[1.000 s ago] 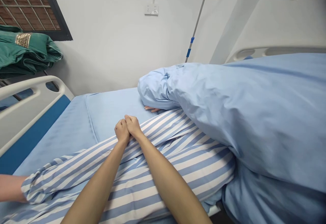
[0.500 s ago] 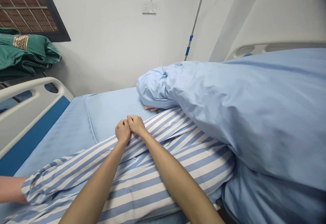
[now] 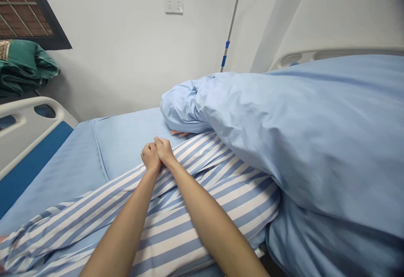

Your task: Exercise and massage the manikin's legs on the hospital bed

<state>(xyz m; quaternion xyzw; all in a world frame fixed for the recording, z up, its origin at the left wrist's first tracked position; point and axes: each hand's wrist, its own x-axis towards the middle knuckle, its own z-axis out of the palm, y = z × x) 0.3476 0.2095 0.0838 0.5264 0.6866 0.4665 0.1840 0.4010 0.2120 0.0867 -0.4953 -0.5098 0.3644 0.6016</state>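
Note:
Both my hands reach out side by side over a person lying on the bed in a blue-and-white striped garment (image 3: 195,209). My left hand (image 3: 150,156) and my right hand (image 3: 164,151) are closed fists, touching each other, gripping the far edge of the striped cloth. A light blue duvet (image 3: 299,130) is bunched over the person to the right. Fingertips of the lying person's hand (image 3: 179,133) peek out under the duvet's edge, just beyond my fists.
A light blue sheet (image 3: 104,151) covers the mattress. A white and blue bed rail (image 3: 28,142) stands at the left and another rail (image 3: 315,54) beyond the duvet. Folded green cloth (image 3: 22,69) lies at the far left. An IV pole (image 3: 230,29) and wall socket (image 3: 174,6) are behind.
The view has shifted right, so the left rail and green cloth slid toward the left edge. The bare arm at the lower left is nearly out of view. My fists keep their grip.

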